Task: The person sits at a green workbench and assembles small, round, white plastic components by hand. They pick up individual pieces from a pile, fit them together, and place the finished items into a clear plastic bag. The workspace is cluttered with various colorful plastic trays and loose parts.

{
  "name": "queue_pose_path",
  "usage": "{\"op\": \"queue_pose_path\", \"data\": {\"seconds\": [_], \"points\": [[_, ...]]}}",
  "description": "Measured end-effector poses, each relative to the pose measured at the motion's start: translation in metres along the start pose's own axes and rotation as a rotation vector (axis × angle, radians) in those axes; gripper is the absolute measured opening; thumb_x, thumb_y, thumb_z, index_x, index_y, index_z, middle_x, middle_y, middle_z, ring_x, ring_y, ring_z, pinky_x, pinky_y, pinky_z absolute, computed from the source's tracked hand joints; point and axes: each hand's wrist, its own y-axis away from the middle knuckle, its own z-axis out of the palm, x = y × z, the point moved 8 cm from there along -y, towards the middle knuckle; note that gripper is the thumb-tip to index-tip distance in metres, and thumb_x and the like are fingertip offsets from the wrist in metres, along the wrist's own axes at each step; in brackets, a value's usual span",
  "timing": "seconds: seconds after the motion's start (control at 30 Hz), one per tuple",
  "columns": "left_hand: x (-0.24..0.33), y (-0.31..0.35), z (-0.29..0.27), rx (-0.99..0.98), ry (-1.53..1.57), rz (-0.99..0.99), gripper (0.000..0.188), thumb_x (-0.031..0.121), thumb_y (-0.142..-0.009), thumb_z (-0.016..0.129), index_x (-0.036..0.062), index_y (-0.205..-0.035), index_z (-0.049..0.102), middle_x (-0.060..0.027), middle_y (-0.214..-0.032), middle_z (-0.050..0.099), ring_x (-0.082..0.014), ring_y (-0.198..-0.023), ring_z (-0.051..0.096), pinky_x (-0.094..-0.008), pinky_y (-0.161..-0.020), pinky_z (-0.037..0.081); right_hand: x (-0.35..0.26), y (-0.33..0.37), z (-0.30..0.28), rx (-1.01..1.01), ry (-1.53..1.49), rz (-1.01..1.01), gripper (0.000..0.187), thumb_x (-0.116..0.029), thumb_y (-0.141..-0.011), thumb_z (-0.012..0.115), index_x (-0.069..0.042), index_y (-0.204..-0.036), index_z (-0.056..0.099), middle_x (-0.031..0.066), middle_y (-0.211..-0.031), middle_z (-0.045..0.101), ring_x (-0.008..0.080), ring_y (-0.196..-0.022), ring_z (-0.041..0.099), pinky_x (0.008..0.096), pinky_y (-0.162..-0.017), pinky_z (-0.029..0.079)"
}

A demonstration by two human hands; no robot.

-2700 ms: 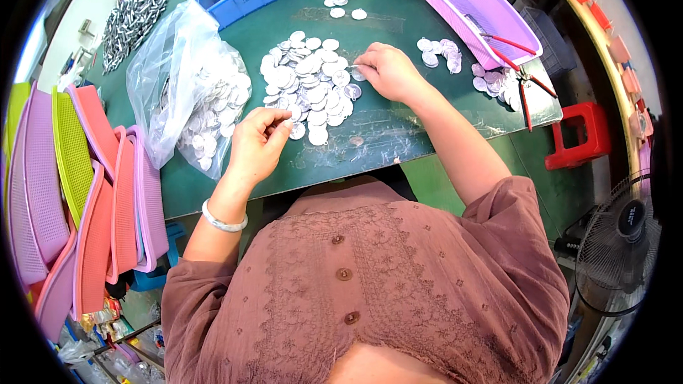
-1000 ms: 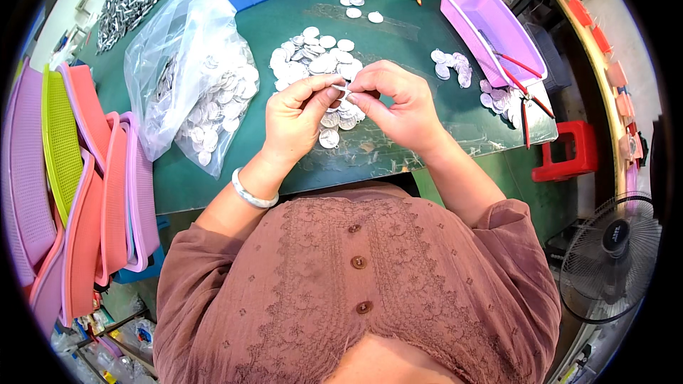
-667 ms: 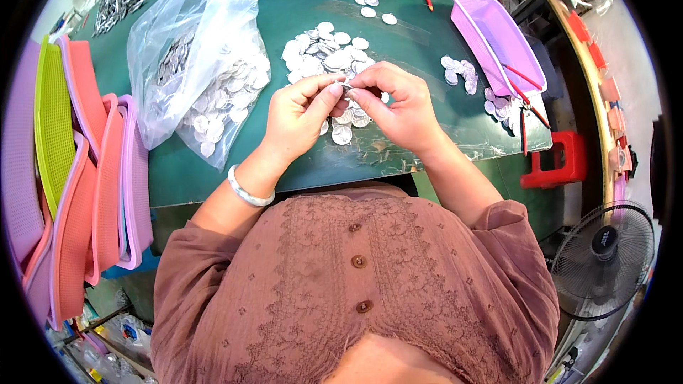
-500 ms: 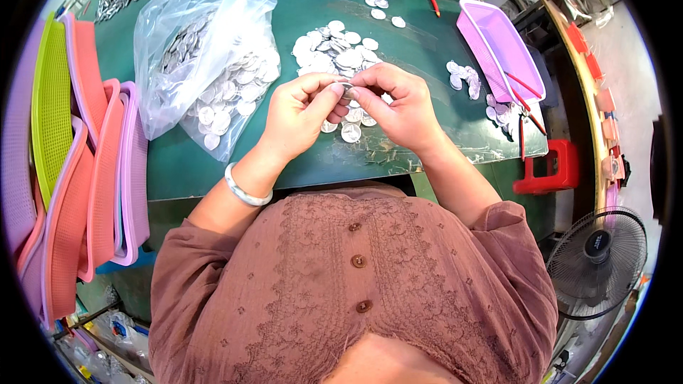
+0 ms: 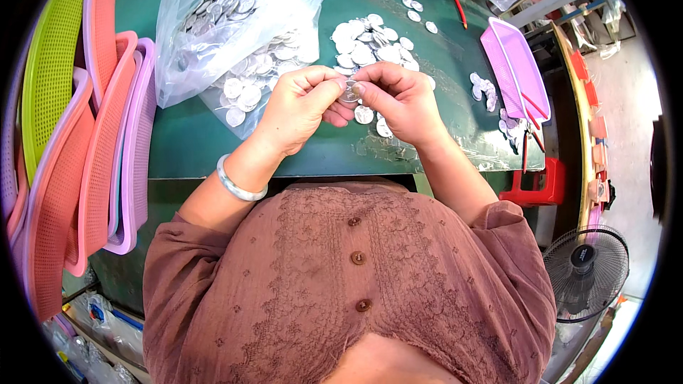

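L hand [image 5: 302,107] & R hand [image 5: 402,103] nearly together, each clamped thumb-to-fingertips on one silvery disc [image 5: 349,92], held above the table [image 5: 192,139]. R thumb hides part of it; can't tell if anything else is pinched there.

Main risk: a slip. Disc is thin, prob. smooth, gripped only at the rim, so uneven pressure could flick it out. Likely landing: the pile [image 5: 370,46] at 1 o'clock, where it'd be hard to pick out among lookalikes. Dropped twd 6 o'clock, it could roll off the near edge.

Knuckles sit close to the pile, so a careless wrist could scatter it, esp. the strays at 5 o'clock. L elbow swinging out might snag the bag [image 5: 174,64] at 10 o'clock & spill discs. Pliers [image 5: 535,105] by the basket [image 5: 502,64], approx. 3 o'clock, well clear: low risk.
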Motion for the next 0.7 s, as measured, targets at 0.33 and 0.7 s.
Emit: {"op": "queue_pose_path", "data": {"seconds": [0.33, 0.7], "points": [[0.008, 0.017, -0.012, 0.019, -0.012, 0.010, 0.017, 0.011, -0.085, 0.048, -0.0019, -0.088, 0.059, -0.0088, -0.074, 0.061, -0.0139, -0.061, 0.060, -0.0230, -0.053, 0.049, 0.001, 0.001, 0.020, -0.042, -0.145, 0.071, 0.014, -0.010, -0.080, 0.060, 0.001, -0.088, 0.060, 0.0009, -0.076, 0.060, 0.0056, -0.066, 0.052, 0.0188, -0.059, 0.043], [0.012, 0.029, 0.015, -0.003, -0.155, 0.180, 0.015, 0.008, -0.084, 0.051, -0.0014, -0.092, 0.060, -0.0046, -0.077, 0.060, -0.0085, -0.066, 0.056, -0.0207, -0.059, 0.046, -0.014, 0.029, 0.002, 0.043, -0.067, -0.142, 0.008, -0.003, -0.078, 0.060, 0.000, -0.086, 0.060, 0.0024, -0.079, 0.060, 0.0066, -0.068, 0.053, 0.0204, -0.060, 0.044]]}}
